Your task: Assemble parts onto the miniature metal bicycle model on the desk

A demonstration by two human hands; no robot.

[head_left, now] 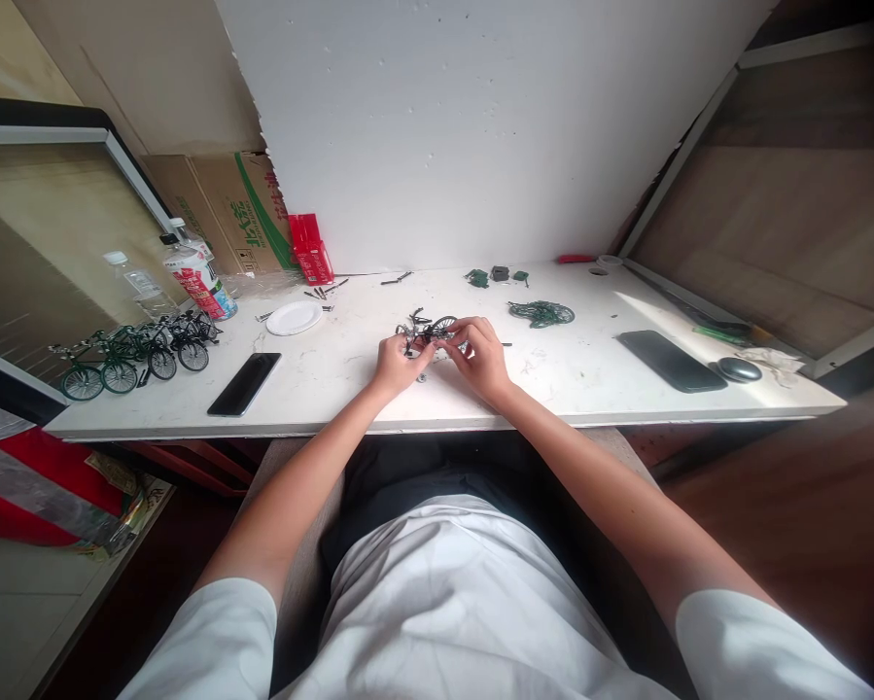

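Observation:
Between my hands, near the middle of the white table [334, 399], is a small black model bicycle [445, 325] with a spoked wheel showing. My left hand [400, 362] is closed on its near left side, thumb pointing inward. From the right, my right hand [480, 358] pinches at the same model close to its wheel, fingertips almost meeting the left thumb. Whether a smaller part sits between the right fingertips is too small to tell. Some tiny pieces lie just beyond and below the hands. To the right rests a bunch of dark green bicycle parts [542, 313].
Finished-looking model bicycles [120, 374] stand at the left, by bottles [201, 277] and a phone [245, 384]. A white paper plate [295, 318], red box [310, 249] and small green pieces [478, 278] sit farther back. At right are a black case [671, 361] and a mouse [739, 369].

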